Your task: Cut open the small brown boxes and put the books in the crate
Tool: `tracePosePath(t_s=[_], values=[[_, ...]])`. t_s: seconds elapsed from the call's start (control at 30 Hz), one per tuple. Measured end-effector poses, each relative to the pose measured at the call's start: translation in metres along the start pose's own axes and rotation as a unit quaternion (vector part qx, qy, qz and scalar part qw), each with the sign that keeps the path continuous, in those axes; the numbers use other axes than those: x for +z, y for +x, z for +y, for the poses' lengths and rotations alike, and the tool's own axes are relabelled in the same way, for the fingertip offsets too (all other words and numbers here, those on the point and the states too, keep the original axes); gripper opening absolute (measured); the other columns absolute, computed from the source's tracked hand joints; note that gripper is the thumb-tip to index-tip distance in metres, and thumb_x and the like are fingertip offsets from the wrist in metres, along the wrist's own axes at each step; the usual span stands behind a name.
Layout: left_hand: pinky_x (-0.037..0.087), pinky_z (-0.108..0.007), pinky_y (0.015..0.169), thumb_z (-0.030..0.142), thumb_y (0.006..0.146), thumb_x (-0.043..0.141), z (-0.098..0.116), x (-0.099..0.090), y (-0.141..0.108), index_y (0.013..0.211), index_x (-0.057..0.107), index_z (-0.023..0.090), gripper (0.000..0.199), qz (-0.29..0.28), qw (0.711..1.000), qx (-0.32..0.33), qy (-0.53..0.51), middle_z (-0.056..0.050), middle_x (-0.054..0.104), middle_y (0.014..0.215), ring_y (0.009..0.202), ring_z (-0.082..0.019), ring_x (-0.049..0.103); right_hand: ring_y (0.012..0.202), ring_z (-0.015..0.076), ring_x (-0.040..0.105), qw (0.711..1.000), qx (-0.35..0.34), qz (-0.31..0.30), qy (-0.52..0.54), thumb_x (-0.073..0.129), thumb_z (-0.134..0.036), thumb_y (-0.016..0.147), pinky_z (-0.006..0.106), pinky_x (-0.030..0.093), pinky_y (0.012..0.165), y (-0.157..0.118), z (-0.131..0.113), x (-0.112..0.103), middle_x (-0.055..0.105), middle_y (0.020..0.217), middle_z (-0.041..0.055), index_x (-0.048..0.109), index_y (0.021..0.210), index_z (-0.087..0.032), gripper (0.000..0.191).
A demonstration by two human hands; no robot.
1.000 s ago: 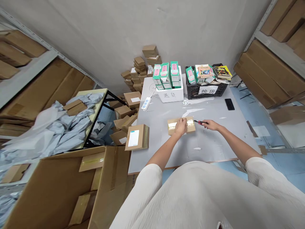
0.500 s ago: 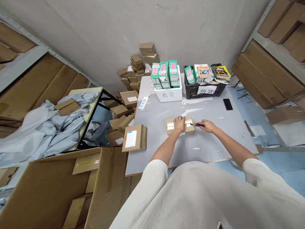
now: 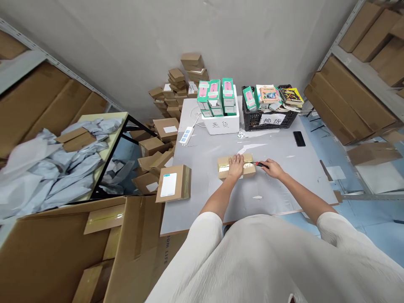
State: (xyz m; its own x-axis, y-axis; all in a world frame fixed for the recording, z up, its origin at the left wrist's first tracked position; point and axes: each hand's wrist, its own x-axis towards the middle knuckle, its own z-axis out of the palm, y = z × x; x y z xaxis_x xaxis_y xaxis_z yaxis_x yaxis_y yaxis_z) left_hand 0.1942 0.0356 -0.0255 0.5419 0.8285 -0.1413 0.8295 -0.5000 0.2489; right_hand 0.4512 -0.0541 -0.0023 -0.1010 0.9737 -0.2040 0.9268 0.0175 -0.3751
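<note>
A small brown cardboard box (image 3: 223, 169) with shiny tape across its top lies on the grey table (image 3: 208, 210). My left hand (image 3: 236, 165) rests flat on the box's top, fingers spread a little. At the box's right end, my right hand (image 3: 272, 168) is closed around a red and black cutter (image 3: 261, 164), whose tip is at the tape near the top right edge.
A labelled box (image 3: 184, 183) sits at the table's left edge. Behind are a white bin (image 3: 221, 125), a black crate (image 3: 255, 122) and a power strip (image 3: 187, 136). A phone (image 3: 299, 139) lies at right; an open carton (image 3: 139, 235) stands lower left.
The cutter in my right hand has shifted slightly at the box's right end. My left hand's fingers lie flatter and more spread on the box. The whole view has shifted a little.
</note>
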Motion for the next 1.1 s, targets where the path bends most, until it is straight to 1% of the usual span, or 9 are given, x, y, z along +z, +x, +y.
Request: tracePosePath(t_s=[0.17,0.27,0.4,0.53,0.67,0.77,0.87,0.97,1.1], values=[[0.014,-0.065,0.137,0.018,0.104,0.037,-0.003,0.007,-0.003,0.175,0.03,0.018,0.072,-0.001,1.0,-0.001,0.014,-0.02,0.034,0.18,0.169,-0.035,0.027,0.111,0.0296,0.067,0.998,-0.023,0.061,-0.006,0.058,-0.035,0.107,0.037,0.053,0.098,0.004,0.028,0.007,0.072,0.12,0.0124,0.069,0.152,-0.029,0.047],[0.013,-0.064,0.137,0.018,0.105,0.034,-0.004,0.009,-0.004,0.174,0.032,0.018,0.069,-0.003,1.0,-0.002,0.013,-0.019,0.033,0.181,0.169,-0.035,0.025,0.109,0.0309,0.067,0.993,0.032,0.112,0.012,0.056,-0.035,0.107,0.038,0.054,0.093,0.004,0.051,-0.004,0.071,0.122,0.0145,0.067,0.154,-0.027,0.049],[0.013,-0.063,0.137,0.026,0.109,0.035,-0.003,0.008,-0.005,0.174,0.032,0.02,0.065,0.008,1.0,-0.006,-0.002,-0.018,0.035,0.18,0.169,-0.035,0.026,0.112,0.0317,0.067,0.994,0.045,0.095,0.042,0.063,-0.037,0.103,0.038,0.053,0.094,0.007,0.058,-0.012,0.071,0.12,0.0138,0.07,0.147,-0.023,0.047],[0.014,-0.058,0.138,0.032,0.11,0.036,-0.006,0.002,-0.011,0.171,0.036,0.019,0.062,0.016,0.999,0.004,-0.03,-0.017,0.037,0.179,0.169,-0.032,0.027,0.108,0.0294,0.067,0.994,0.033,0.073,0.076,0.064,-0.038,0.101,0.037,0.053,0.095,0.021,0.036,-0.003,0.072,0.119,0.0125,0.075,0.136,-0.022,0.039],[0.02,-0.053,0.136,0.043,0.109,0.047,-0.018,-0.005,-0.037,0.161,0.048,0.021,0.056,0.042,0.998,0.016,-0.045,-0.016,0.042,0.174,0.164,-0.033,0.031,0.11,0.0297,0.067,0.993,-0.004,0.062,0.101,0.063,-0.039,0.101,0.038,0.052,0.097,0.052,0.0,0.004,0.073,0.122,0.0134,0.074,0.136,-0.02,0.041],[0.033,-0.051,0.129,0.049,0.106,0.059,-0.028,-0.007,-0.063,0.154,0.053,0.025,0.054,0.049,0.998,0.006,-0.042,-0.015,0.052,0.161,0.151,-0.034,0.045,0.121,0.0323,0.064,0.994,-0.042,0.047,0.085,0.065,-0.039,0.099,0.04,0.048,0.104,0.079,-0.029,0.005,0.074,0.127,0.0144,0.076,0.13,-0.02,0.037],[0.046,-0.047,0.114,0.048,0.107,0.059,-0.034,-0.007,-0.08,0.148,0.057,0.027,0.045,0.022,0.999,-0.014,-0.027,-0.014,0.06,0.146,0.131,-0.033,0.059,0.124,0.0323,0.063,0.997,-0.055,0.008,0.058,0.064,-0.042,0.1,0.038,0.046,0.104,0.096,-0.054,0.006,0.076,0.126,0.0128,0.077,0.12,-0.021,0.032],[0.051,-0.042,0.101,0.045,0.109,0.057,-0.037,-0.009,-0.083,0.141,0.06,0.026,0.037,-0.019,1.0,-0.018,-0.016,-0.013,0.062,0.136,0.116,-0.03,0.065,0.117,0.0303,0.066,0.998,-0.045,-0.019,0.044,0.06,-0.042,0.102,0.037,0.045,0.102,0.099,-0.068,0.008,0.078,0.122,0.0116,0.076,0.122,-0.021,0.033],[0.052,-0.041,0.098,0.041,0.112,0.053,-0.041,-0.011,-0.078,0.13,0.064,0.025,0.027,-0.048,0.999,-0.018,-0.002,-0.013,0.064,0.132,0.112,-0.029,0.068,0.121,0.0316,0.066,0.999,-0.01,-0.017,0.04,0.06,-0.041,0.102,0.037,0.045,0.103,0.087,-0.07,0.007,0.079,0.127,0.0121,0.076,0.125,-0.021,0.035]])
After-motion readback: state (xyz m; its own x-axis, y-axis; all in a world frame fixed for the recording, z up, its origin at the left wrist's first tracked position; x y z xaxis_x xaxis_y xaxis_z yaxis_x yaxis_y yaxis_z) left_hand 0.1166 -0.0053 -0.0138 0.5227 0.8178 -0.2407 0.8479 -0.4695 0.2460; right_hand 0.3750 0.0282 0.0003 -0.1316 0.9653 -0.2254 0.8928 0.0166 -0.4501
